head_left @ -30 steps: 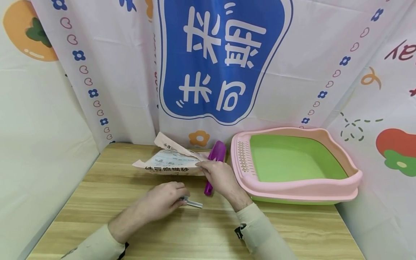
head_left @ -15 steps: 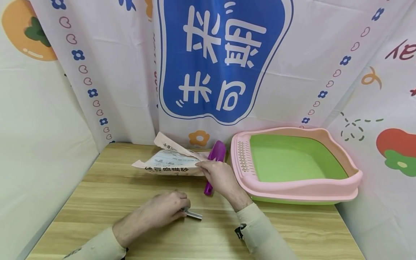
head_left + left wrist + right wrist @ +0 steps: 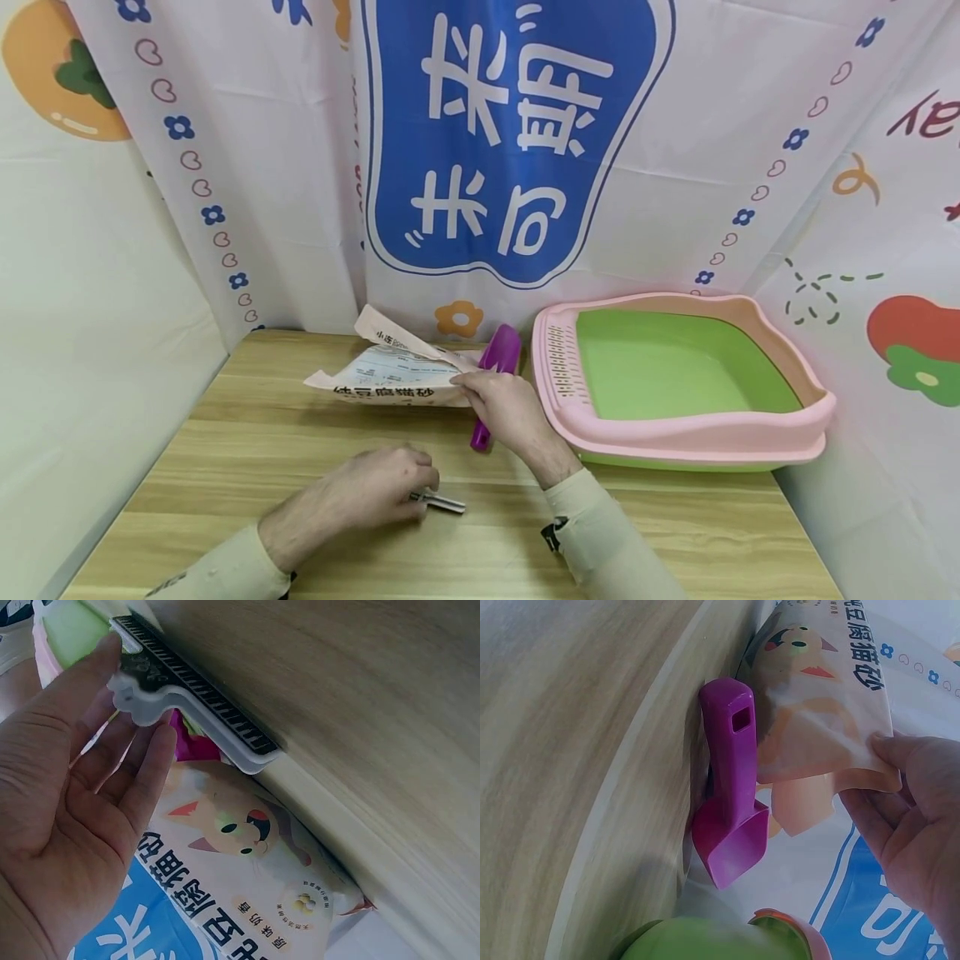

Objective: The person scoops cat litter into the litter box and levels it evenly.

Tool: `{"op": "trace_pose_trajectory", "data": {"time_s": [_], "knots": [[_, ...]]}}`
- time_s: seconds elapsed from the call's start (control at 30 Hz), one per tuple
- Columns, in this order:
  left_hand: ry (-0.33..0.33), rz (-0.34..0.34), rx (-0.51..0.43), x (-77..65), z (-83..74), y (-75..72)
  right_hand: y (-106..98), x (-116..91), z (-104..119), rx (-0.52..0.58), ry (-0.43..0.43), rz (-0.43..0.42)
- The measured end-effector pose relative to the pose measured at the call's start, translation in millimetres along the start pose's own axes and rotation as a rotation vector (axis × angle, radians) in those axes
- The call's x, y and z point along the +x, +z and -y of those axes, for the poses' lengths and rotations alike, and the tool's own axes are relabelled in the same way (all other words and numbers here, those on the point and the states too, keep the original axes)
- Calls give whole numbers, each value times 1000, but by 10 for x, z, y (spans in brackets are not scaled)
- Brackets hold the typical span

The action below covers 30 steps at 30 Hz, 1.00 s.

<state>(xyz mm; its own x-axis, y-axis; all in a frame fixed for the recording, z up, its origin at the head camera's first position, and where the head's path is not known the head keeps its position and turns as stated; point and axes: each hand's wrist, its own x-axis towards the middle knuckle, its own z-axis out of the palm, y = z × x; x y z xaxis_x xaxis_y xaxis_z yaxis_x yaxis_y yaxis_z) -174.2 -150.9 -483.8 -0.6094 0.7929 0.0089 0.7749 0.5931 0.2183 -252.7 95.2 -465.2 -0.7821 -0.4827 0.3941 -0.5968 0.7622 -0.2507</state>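
My left hand is low over the table with thumb and fingers parted around a bag clip printed with piano keys. The clip rests at the tabletop, its wavy grey-white handle toward the fingertips. In the head view only one end of the clip shows past the hand. My right hand pinches the right corner of an opened cat litter bag, thumb on the front and fingers behind. The bag has a cartoon cat on its front. Beside that hand is a purple litter scoop, partly covered by it in the head view.
A pink-rimmed green litter box stands right of the bag at the back of the wooden table. A printed curtain hangs directly behind.
My left hand has come slightly toward me with the clip, and its fingers have spread apart around it. The right hand and the bag have stayed in place.
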Motion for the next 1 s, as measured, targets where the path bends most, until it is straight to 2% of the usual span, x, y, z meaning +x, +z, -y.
{"op": "trace_pose_trajectory", "data": {"time_s": [0.17, 0.33, 0.43, 0.67, 1.0], "knots": [[-3, 5, -18, -8, 7, -4, 9, 4, 0, -1, 3, 12], [-2, -40, -35, -8, 35, -58, 19, 4, -7, -2, 2, 20], [-5, -80, -33, 7, 69, -111, 15, 3, -10, -7, 4, 24], [-56, -182, -14, 47, 162, -278, 4, -3, -7, -1, 6, 26], [-81, -374, 23, 80, 327, -461, 12, -6, -9, -9, -5, 19]]}}
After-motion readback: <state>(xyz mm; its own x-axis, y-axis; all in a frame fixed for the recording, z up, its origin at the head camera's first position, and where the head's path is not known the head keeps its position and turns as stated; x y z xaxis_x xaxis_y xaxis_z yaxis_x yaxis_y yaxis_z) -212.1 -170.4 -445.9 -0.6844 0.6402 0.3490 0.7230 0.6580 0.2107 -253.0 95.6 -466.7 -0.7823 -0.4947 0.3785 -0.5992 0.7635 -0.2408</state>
